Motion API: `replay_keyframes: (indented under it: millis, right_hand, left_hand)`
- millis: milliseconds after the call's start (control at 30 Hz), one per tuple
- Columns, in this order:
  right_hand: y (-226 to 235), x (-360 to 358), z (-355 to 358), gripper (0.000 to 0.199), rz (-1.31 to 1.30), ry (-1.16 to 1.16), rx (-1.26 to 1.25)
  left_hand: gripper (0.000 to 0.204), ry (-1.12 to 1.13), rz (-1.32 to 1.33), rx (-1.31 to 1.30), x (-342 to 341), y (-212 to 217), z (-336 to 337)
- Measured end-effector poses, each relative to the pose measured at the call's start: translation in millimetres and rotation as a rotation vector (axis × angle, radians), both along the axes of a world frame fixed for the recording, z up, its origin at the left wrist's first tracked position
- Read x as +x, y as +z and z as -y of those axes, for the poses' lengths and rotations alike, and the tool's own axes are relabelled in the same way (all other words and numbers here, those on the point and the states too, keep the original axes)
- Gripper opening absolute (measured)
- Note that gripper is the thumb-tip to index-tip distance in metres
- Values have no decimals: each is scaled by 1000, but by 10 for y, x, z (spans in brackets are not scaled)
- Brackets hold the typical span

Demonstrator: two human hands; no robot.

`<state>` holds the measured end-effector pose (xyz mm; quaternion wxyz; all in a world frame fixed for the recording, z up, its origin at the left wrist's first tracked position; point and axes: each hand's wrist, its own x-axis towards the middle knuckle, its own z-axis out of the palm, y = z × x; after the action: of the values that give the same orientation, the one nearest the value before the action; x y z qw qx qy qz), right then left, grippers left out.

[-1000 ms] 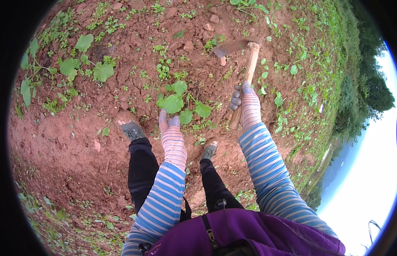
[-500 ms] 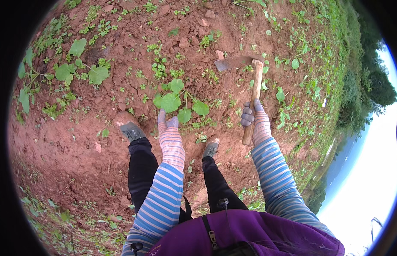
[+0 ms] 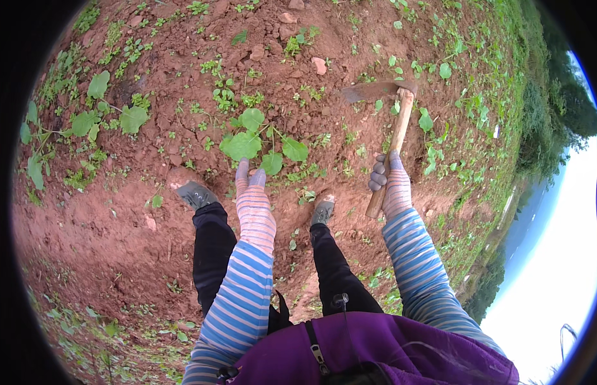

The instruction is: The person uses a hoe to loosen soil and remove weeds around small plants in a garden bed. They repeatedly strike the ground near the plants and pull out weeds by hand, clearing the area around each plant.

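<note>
My right hand (image 3: 382, 172), in a grey and pink striped glove, is closed around the wooden handle of a hoe (image 3: 402, 122). Its broad, rust-brown blade points left, just over the red soil. My left hand (image 3: 251, 176), gloved alike, reaches down beside a young plant (image 3: 242, 145) with several broad green leaves. The visible fingers stretch forward with a gap between them, near the lower leaf edges; the rest of the fingers are hidden under the hand.
My grey shoes (image 3: 195, 194) stand on the red soil just below the plant. Another broad-leaved plant (image 3: 84, 122) grows at the left. Small weeds and clods are scattered around. Dense greenery (image 3: 536, 122) borders the right side, with sky beyond.
In the picture, the hoe and right hand have shifted slightly right. The plant and soil appear a little farther left, as the view has moved. The left hand stays beside the plant.
</note>
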<state>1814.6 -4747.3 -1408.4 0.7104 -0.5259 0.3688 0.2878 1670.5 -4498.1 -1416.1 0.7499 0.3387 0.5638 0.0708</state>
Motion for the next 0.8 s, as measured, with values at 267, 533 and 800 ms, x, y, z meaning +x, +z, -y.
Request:
replay_keyframes:
  millis: [267, 533, 800]
  right_hand:
    - [-357, -729, -285, 36, -390, -600, 251]
    - [-141, -931, 86, 40, -376, -404, 243]
    - [-287, -1144, -386, 37, -554, -629, 467]
  left_hand:
    - [50, -9, -35, 24, 45, 93, 24]
    - [58, -39, 83, -116, -6, 64, 20]
    - [58, -78, 85, -121, -56, 20, 81]
